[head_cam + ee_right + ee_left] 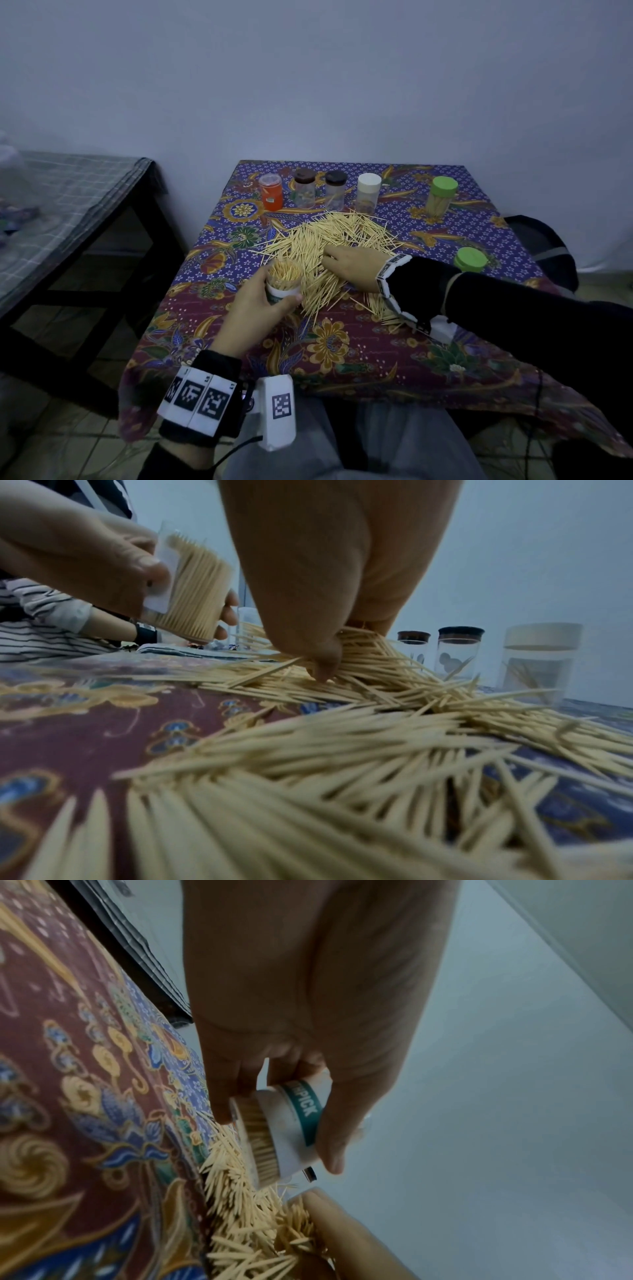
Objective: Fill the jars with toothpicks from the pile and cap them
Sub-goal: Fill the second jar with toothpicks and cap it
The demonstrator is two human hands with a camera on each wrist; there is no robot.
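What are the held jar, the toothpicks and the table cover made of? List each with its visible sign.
Held jar: clear, probably plastic; the sticks show through its wall, with a white printed label band.
Toothpicks: pale matte sticks with pointed tips, likely wood or bamboo.
Table cover: printed floral fabric, draping over the edge.

Capped jars (pixel 337 193) behind toothpick pile (pixel 318 246); open jar (pixel 284 282) front-left

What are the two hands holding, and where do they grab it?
The left hand grips the open toothpick jar round its side. The right hand pinches toothpicks in the pile.
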